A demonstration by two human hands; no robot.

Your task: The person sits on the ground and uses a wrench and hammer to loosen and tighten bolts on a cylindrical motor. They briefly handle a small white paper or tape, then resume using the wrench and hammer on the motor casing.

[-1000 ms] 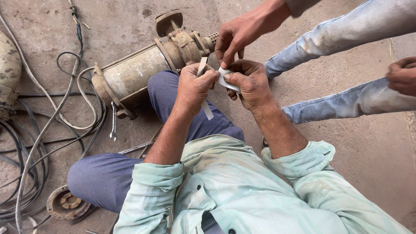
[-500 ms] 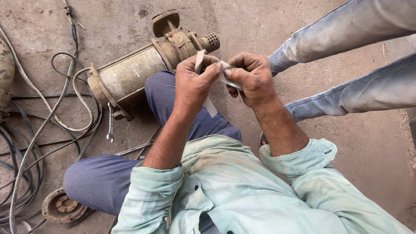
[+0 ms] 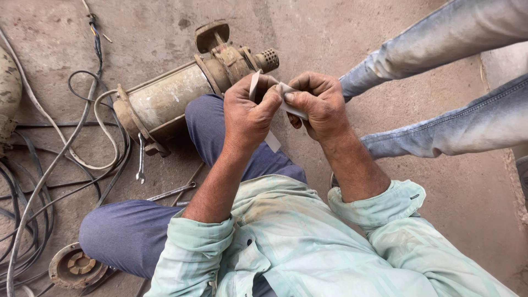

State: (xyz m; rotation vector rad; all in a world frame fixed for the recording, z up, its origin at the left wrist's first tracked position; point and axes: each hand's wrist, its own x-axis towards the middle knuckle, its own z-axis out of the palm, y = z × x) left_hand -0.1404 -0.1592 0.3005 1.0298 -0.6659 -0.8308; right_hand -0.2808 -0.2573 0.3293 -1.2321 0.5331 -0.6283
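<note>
My left hand [image 3: 248, 113] and my right hand [image 3: 319, 104] meet in front of me, both pinching a thin white strip of tape [image 3: 286, 99]. One end of the strip sticks up above my left fingers and another end hangs below the hand [image 3: 271, 142]. The hands hover above my knee in blue trousers [image 3: 212, 124]. Just beyond them lies a dirty, rusty submersible pump [image 3: 181, 93] on its side on the concrete floor.
Another person's legs in light jeans [image 3: 440, 82] stand at the right. Grey cables [image 3: 49, 165] loop over the floor at the left. Two spanners [image 3: 141, 159] [image 3: 170, 191] lie near the pump. A round rusty cover [image 3: 77, 265] sits at the lower left.
The other person's hand that reached to the strip a second ago has pulled away out of view. My hands stay together on the strip, and the view has shifted slightly.
</note>
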